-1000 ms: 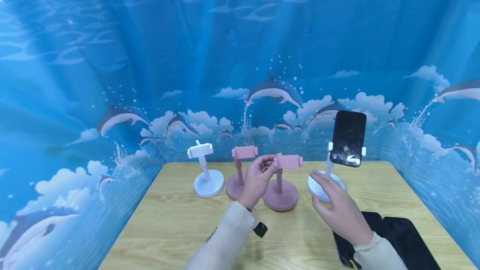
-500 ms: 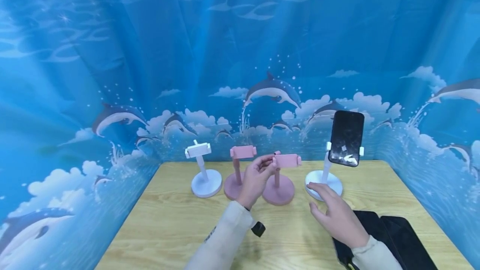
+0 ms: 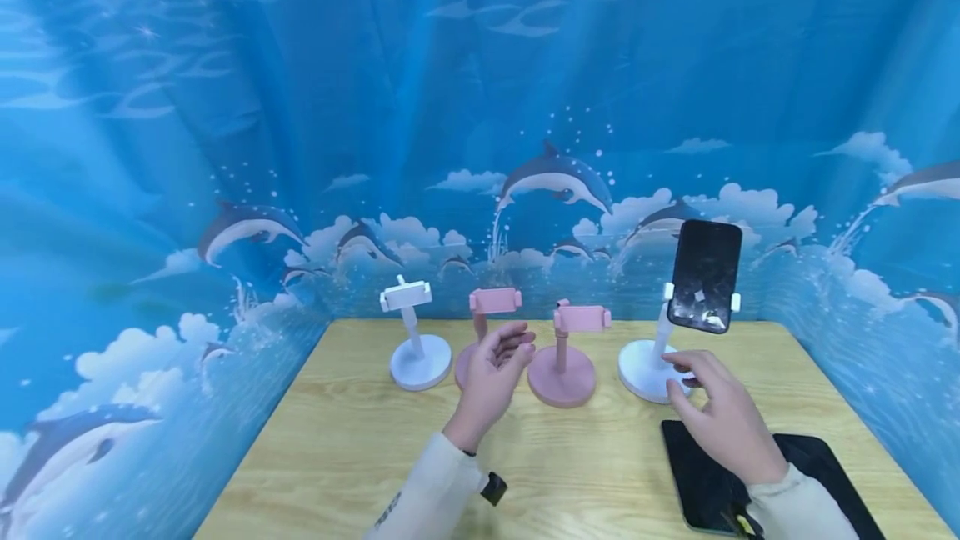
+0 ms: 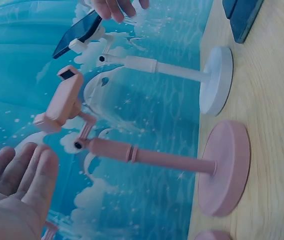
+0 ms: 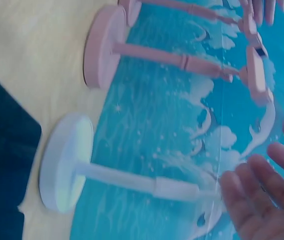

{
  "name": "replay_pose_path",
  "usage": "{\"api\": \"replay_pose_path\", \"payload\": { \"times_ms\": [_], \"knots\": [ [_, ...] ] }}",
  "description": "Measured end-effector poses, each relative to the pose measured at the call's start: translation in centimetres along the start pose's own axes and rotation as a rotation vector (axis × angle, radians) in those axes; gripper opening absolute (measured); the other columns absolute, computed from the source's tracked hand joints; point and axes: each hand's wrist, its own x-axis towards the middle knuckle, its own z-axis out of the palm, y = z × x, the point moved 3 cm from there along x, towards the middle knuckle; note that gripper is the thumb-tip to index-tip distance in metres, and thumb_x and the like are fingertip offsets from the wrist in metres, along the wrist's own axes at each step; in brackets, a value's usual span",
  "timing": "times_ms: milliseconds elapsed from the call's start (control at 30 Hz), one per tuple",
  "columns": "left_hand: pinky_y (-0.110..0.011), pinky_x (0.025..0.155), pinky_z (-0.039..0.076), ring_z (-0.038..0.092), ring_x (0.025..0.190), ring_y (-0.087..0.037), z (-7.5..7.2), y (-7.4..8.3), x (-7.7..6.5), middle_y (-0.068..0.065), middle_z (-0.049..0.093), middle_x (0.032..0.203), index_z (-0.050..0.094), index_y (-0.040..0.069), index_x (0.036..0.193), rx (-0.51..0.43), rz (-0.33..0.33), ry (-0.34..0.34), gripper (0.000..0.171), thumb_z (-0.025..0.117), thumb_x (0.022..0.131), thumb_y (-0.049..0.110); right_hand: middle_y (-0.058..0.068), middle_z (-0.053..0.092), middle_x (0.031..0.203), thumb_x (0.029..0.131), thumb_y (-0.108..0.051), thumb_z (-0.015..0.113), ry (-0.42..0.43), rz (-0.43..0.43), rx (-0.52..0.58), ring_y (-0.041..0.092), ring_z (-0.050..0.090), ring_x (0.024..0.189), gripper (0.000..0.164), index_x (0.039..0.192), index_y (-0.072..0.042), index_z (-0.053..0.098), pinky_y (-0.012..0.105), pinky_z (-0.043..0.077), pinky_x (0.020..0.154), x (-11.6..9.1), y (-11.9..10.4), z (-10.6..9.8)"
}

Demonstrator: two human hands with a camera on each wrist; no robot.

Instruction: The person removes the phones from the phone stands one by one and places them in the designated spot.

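Note:
My left hand (image 3: 491,377), fingers loosely curled, hovers just left of a pink phone stand (image 3: 562,377) and touches nothing that I can see. In the left wrist view a gap parts the fingers (image 4: 39,175) from this stand's clamp (image 4: 61,100). My right hand (image 3: 723,419) hangs relaxed in front of a white phone stand (image 3: 637,369), with nothing in it. A black phone (image 3: 705,273) stands upright in that stand's clamp. Behind my left hand, partly hidden, is a second pink stand (image 3: 497,301).
Another white phone stand (image 3: 420,361) is at the left of the row, its clamp holding nothing. Flat black devices (image 3: 697,465) lie on the wooden table (image 3: 585,473) at the right, partly under my right arm. A blue dolphin curtain (image 3: 465,107) hangs behind.
My left hand has let go of the right pink stand's clamp and drawn back to the left and down. My right hand has shifted to the right; its fingers are more curled.

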Motion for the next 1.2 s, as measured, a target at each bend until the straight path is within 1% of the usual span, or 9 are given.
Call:
{"api": "replay_pose_path", "payload": {
  "times_ms": [167, 267, 367, 467, 600, 700, 767, 933, 1200],
  "knots": [
    [-0.034, 0.106, 0.052, 0.063, 0.123, -0.026, -1.3, 1.1, -1.6, -0.010, 0.066, 0.132, 0.058, 0.006, 0.139, 0.057, 0.079, 0.031, 0.038, 0.065, 0.104, 0.018, 0.004, 0.066, 0.111, 0.099, -0.002, 0.062, 0.205, 0.068, 0.097, -0.009, 0.053, 0.094, 0.022, 0.121, -0.001, 0.067, 0.004, 0.045, 0.078, 0.9, 1.5, -2.5],
    [-0.034, 0.109, 0.050, 0.060, 0.127, -0.026, -1.6, 1.7, -2.3, -0.008, 0.064, 0.135, 0.058, 0.008, 0.140, 0.077, 0.113, 0.033, 0.039, 0.066, 0.103, 0.015, -0.009, 0.062, 0.108, 0.100, -0.002, 0.060, 0.344, 0.146, 0.168, -0.009, 0.052, 0.095, 0.022, 0.121, 0.003, 0.065, 0.003, 0.042, 0.079, 1.8, 2.5, -3.8],
    [-0.037, 0.112, 0.047, 0.058, 0.132, -0.026, -1.5, 2.2, -2.6, -0.008, 0.061, 0.141, 0.057, 0.010, 0.144, 0.129, 0.171, 0.000, 0.043, 0.067, 0.102, 0.015, -0.020, 0.053, 0.108, 0.103, -0.008, 0.057, 0.408, 0.257, 0.226, -0.007, 0.051, 0.097, 0.029, 0.128, 0.005, 0.059, 0.005, 0.041, 0.080, 2.7, 3.6, -4.6],
    [-0.038, 0.116, 0.043, 0.053, 0.138, -0.021, -1.2, 2.7, -2.8, -0.006, 0.057, 0.148, 0.053, 0.012, 0.149, 0.150, 0.186, -0.068, 0.049, 0.066, 0.103, 0.021, -0.012, 0.051, 0.114, 0.108, -0.019, 0.049, 0.353, 0.330, 0.227, -0.009, 0.048, 0.098, 0.039, 0.139, 0.004, 0.049, 0.007, 0.040, 0.080, 3.6, 4.8, -4.9],
    [-0.037, 0.119, 0.039, 0.047, 0.143, -0.020, -0.5, 3.0, -3.0, -0.005, 0.051, 0.154, 0.044, 0.016, 0.155, 0.089, 0.135, -0.176, 0.055, 0.061, 0.106, 0.033, 0.002, 0.050, 0.119, 0.113, -0.027, 0.035, 0.219, 0.323, 0.267, -0.011, 0.051, 0.093, 0.050, 0.146, 0.011, 0.039, 0.005, 0.045, 0.077, 4.5, 6.4, -4.5],
    [-0.037, 0.119, 0.038, 0.047, 0.143, -0.022, 0.1, 3.1, -3.1, -0.006, 0.050, 0.154, 0.041, 0.017, 0.157, 0.053, 0.108, -0.226, 0.057, 0.058, 0.107, 0.039, -0.005, 0.053, 0.114, 0.114, -0.030, 0.028, 0.139, 0.305, 0.365, -0.010, 0.055, 0.092, 0.053, 0.145, 0.012, 0.039, 0.008, 0.051, 0.075, 4.8, 7.1, -4.0],
    [-0.037, 0.120, 0.038, 0.047, 0.143, -0.021, 0.4, 3.1, -3.1, -0.007, 0.049, 0.155, 0.040, 0.017, 0.158, 0.049, 0.094, -0.247, 0.058, 0.056, 0.107, 0.041, -0.013, 0.056, 0.110, 0.114, -0.032, 0.028, 0.113, 0.296, 0.472, -0.008, 0.057, 0.092, 0.048, 0.140, 0.004, 0.046, 0.011, 0.054, 0.075, 4.9, 7.3, -3.5],
    [-0.040, 0.119, 0.039, 0.049, 0.141, -0.018, 1.1, 2.7, -3.0, -0.005, 0.051, 0.154, 0.038, 0.019, 0.158, 0.074, 0.061, -0.269, 0.059, 0.056, 0.107, 0.043, -0.013, 0.064, 0.107, 0.112, -0.038, 0.038, 0.108, 0.265, 0.788, -0.002, 0.064, 0.095, 0.028, 0.128, -0.021, 0.053, 0.014, 0.056, 0.077, 5.1, 7.4, -2.6],
    [-0.038, 0.115, 0.043, 0.052, 0.138, -0.023, 1.9, 1.7, -2.6, -0.005, 0.056, 0.148, 0.039, 0.016, 0.158, 0.007, -0.005, -0.328, 0.060, 0.056, 0.107, 0.043, -0.007, 0.068, 0.115, 0.109, -0.037, 0.048, 0.150, 0.316, 1.046, 0.002, 0.071, 0.100, 0.031, 0.128, -0.015, 0.058, 0.019, 0.058, 0.085, 5.1, 7.3, -1.9]
  ]
}}
